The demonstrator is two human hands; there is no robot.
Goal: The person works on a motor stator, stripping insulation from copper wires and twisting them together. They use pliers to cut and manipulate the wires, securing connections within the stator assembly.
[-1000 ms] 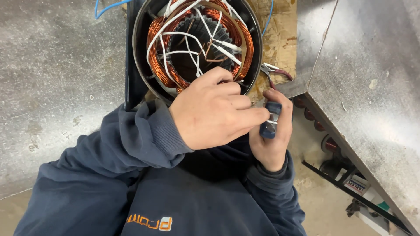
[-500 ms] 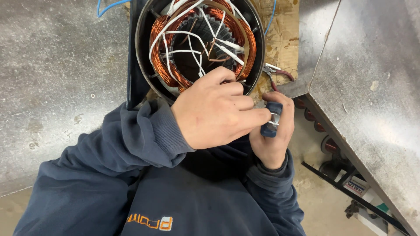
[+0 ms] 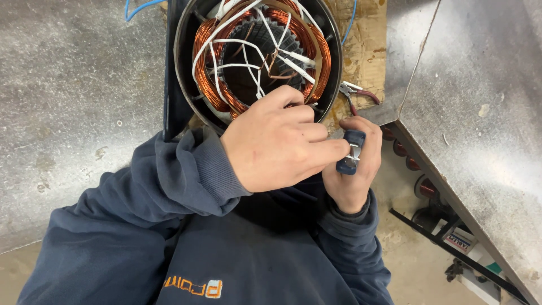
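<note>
A round dark motor stator (image 3: 183, 51) lies on the metal bench, with copper windings (image 3: 206, 68) and white sleeved leads (image 3: 248, 42) crossing its bore. My left hand (image 3: 276, 141) rests on its near rim. The fingers are curled over the winding there, and whatever they pinch is hidden beneath them. My right hand (image 3: 355, 181) sits just right of it, below the bench edge, closed around a small blue-handled cutter (image 3: 350, 149). The left fingertips touch that tool. Both arms wear dark blue sleeves.
Red-handled pliers (image 3: 357, 93) lie on a brown board (image 3: 367, 51) right of the stator. A blue wire (image 3: 138, 7) loops at the top left. The grey metal bench (image 3: 73, 85) has an angled edge on the right, with copper spools (image 3: 423, 186) and boxes below it.
My left hand has closed a little more over the near rim, its fingers now reaching the blue cutter. The right hand and tool have hardly moved.
</note>
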